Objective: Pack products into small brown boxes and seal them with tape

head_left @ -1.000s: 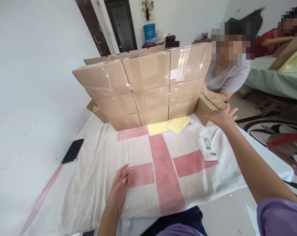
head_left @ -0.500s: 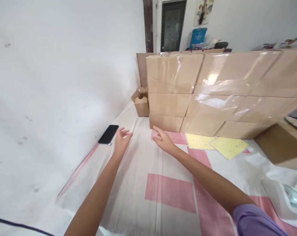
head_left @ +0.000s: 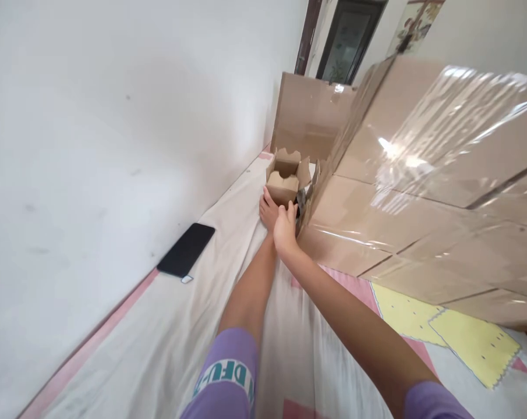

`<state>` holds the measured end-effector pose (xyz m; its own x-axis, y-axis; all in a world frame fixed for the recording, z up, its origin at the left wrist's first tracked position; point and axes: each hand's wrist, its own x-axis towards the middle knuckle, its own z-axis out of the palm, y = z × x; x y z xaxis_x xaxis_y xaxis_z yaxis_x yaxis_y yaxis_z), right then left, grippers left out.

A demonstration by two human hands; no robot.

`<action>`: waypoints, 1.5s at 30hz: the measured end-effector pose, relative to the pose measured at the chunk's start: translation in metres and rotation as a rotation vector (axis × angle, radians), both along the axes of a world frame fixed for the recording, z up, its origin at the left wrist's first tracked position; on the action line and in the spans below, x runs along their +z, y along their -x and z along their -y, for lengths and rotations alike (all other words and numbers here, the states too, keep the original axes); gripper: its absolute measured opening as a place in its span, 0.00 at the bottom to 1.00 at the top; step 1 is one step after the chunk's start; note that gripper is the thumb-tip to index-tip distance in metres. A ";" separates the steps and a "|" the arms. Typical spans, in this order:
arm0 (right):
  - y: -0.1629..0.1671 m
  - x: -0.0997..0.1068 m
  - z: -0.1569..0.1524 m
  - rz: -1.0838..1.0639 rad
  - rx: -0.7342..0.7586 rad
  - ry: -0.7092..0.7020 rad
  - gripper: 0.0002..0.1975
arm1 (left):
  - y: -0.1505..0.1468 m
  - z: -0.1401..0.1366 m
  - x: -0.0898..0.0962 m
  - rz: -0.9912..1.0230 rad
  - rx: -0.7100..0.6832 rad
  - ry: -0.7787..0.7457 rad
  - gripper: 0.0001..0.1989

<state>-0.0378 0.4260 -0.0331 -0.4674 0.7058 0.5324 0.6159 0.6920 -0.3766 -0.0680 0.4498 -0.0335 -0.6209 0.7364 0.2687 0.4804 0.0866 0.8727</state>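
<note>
Against the wall side of the large carton stands a small open-topped cardboard box with notched flaps raised. My left hand reaches its lower front corner, fingers stretched up against the cardboard. Crossing in front of the left wrist, my right hand is raised with its fingers somewhat apart, close to the box's front right. Some dark and grey things, too hidden to name, show between the box and the carton. The large tape-covered cardboard carton stands just right of my hands.
A black phone lies by the white wall. Another cardboard panel rises behind the small box. Two yellow scalloped sheets lie in front of the carton on the pink and white cloth.
Both hands have moved forward from above the cloth to the small box and come together there. My view has swung left and closer to the carton's end.
</note>
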 end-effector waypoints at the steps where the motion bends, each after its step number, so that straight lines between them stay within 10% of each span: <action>1: -0.001 -0.004 -0.006 -0.068 -0.104 0.079 0.34 | 0.003 -0.004 -0.004 -0.019 0.023 -0.009 0.39; 6: 0.012 0.012 -0.034 -0.495 -0.643 0.436 0.40 | 0.018 -0.007 -0.013 -0.077 0.219 -0.029 0.45; 12: 0.034 0.030 -0.037 -0.572 -0.762 0.558 0.40 | 0.025 -0.004 -0.017 -0.087 0.222 -0.030 0.35; 29: 0.026 0.033 -0.029 -0.543 -0.469 0.626 0.21 | 0.034 -0.015 -0.014 -0.096 0.345 0.009 0.45; 41: 0.031 -0.009 -0.018 -0.739 -0.373 0.566 0.27 | 0.037 -0.024 -0.019 -0.129 0.373 -0.020 0.60; 45: 0.032 0.005 0.000 -0.783 -0.321 0.420 0.29 | 0.042 0.002 -0.002 -0.105 0.348 -0.061 0.62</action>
<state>-0.0694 0.4258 -0.0284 0.1653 0.9440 0.2857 0.2197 0.2471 -0.9438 -0.1096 0.4480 -0.0356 -0.7981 0.4669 0.3808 0.5183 0.2099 0.8290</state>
